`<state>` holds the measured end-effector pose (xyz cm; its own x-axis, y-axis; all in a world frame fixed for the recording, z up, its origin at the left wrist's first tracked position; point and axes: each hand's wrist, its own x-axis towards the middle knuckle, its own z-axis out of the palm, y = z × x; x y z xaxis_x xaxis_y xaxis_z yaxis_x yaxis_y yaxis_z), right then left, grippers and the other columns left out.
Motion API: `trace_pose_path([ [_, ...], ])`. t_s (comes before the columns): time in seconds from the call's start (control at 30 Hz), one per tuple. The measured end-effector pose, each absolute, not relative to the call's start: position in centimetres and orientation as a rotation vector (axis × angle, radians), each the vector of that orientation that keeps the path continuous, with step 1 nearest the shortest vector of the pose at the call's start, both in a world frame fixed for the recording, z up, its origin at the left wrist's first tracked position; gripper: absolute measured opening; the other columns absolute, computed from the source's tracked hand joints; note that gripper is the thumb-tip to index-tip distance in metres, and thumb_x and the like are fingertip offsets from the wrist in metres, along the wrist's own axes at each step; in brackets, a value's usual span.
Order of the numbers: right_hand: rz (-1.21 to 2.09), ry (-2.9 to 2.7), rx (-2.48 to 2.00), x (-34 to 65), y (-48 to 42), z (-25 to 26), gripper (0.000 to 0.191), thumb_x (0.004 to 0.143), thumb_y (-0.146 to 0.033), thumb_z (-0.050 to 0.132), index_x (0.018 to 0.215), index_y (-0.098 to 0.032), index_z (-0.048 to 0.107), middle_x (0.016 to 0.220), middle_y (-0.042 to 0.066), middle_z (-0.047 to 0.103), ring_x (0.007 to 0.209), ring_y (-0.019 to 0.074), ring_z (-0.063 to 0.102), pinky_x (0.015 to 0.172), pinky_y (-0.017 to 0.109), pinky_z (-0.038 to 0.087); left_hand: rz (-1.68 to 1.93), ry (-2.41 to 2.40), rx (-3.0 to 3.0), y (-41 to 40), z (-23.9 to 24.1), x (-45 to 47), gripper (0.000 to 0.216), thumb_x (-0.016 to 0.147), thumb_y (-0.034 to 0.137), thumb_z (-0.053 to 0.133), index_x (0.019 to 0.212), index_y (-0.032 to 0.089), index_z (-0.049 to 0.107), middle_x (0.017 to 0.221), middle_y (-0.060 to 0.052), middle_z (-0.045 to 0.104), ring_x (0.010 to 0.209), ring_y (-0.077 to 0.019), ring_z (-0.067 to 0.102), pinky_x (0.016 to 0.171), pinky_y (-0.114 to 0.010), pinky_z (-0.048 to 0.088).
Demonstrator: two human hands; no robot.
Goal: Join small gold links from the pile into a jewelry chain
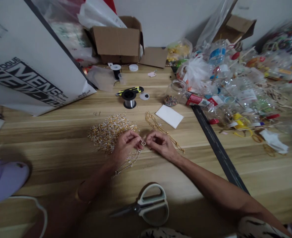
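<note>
My left hand [125, 145] and my right hand [161, 144] meet at the middle of the wooden table [61, 145], fingers pinched together on a small metal ring or clasp [143, 143]. A beaded gold chain [128, 162] hangs from the left hand and trails toward me. A heap of small gold and silver pieces [108, 130] lies just left of the left hand. A loose gold chain [161, 129] runs behind the right hand.
Scissors [146, 205] with pale handles lie near me. A wire spool [129, 98], a utility knife [129, 90], a white card [169, 116] and a bead jar [173, 94] sit beyond. Plastic bottles and bags [235, 89] crowd the right; a cardboard box [116, 41] stands behind.
</note>
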<state>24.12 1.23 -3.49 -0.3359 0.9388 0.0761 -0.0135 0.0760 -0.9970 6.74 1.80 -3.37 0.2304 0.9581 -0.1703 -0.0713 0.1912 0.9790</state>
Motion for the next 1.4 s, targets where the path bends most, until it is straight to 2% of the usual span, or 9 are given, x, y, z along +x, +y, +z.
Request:
trace_pose_path([
  [0.33,1.500,-1.385,-0.971,24.4,1.3,-3.7,0.022,0.079,-0.037,0.063,0.077,-0.016,0.059,0.063,-0.001,0.055,0.052,0.0074,0.049,0.047,0.019,0.042,0.910,1.070,1.176,1.7,-2.6,7.0,0.014,0.072,0.027,0.066,0.070,0.015,0.057,0.058,0.001,0.064,0.055,-0.0132,0.062,0.059,-0.025,0.048],
  [0.53,1.575,-1.253,-0.929,24.3,1.5,-3.7,0.023,0.073,-0.035,0.070,0.075,-0.015,0.059,0.075,0.002,0.063,0.053,0.0070,0.054,0.043,0.017,0.043,0.907,1.062,1.184,1.7,-2.7,7.0,0.017,0.070,0.029,0.067,0.070,0.016,0.057,0.058,0.001,0.064,0.055,-0.0143,0.062,0.058,-0.026,0.048],
  [0.7,1.655,-1.198,-0.869,24.2,1.7,-4.0,0.022,0.073,-0.033,0.071,0.075,-0.014,0.058,0.062,-0.001,0.062,0.049,0.0075,0.055,0.042,0.017,0.046,0.912,1.076,1.191,1.7,-2.7,7.1,0.015,0.070,0.027,0.067,0.069,0.014,0.058,0.058,0.001,0.063,0.056,-0.0132,0.061,0.057,-0.024,0.048],
  [0.8,1.704,-1.164,-0.858,24.2,1.9,-4.3,0.021,0.074,-0.031,0.070,0.077,-0.014,0.059,0.066,0.000,0.065,0.051,0.0079,0.058,0.044,0.017,0.048,0.909,1.096,1.186,1.7,-2.6,7.1,0.015,0.069,0.026,0.067,0.068,0.014,0.058,0.058,0.001,0.062,0.055,-0.0125,0.060,0.056,-0.023,0.047],
  [0.93,1.760,-1.113,-0.843,24.3,1.9,-4.5,0.017,0.074,-0.028,0.070,0.078,-0.014,0.060,0.072,0.000,0.066,0.054,0.0077,0.060,0.045,0.016,0.050,0.899,1.092,1.216,1.7,-2.6,7.1,0.014,0.074,0.027,0.062,0.071,0.014,0.057,0.058,0.001,0.062,0.056,-0.0124,0.060,0.057,-0.023,0.048],
  [1.17,1.819,-1.146,-0.869,24.4,2.0,-4.5,0.019,0.074,-0.027,0.070,0.087,-0.016,0.064,0.064,-0.002,0.063,0.050,0.0068,0.058,0.044,0.016,0.049,0.933,1.047,1.342,1.6,-3.2,7.0,0.012,0.080,0.027,0.057,0.077,0.016,0.055,0.063,0.003,0.061,0.057,-0.0114,0.061,0.056,-0.022,0.048],
  [1.4,1.795,-1.277,-0.890,24.3,2.0,-4.0,0.020,0.074,-0.030,0.070,0.083,-0.013,0.065,0.063,-0.001,0.063,0.047,0.0056,0.053,0.046,0.018,0.049,0.917,1.041,1.469,1.1,-3.1,7.5,0.011,0.083,0.026,0.054,0.079,0.016,0.056,0.065,0.002,0.060,0.057,-0.0104,0.061,0.054,-0.020,0.047],
])
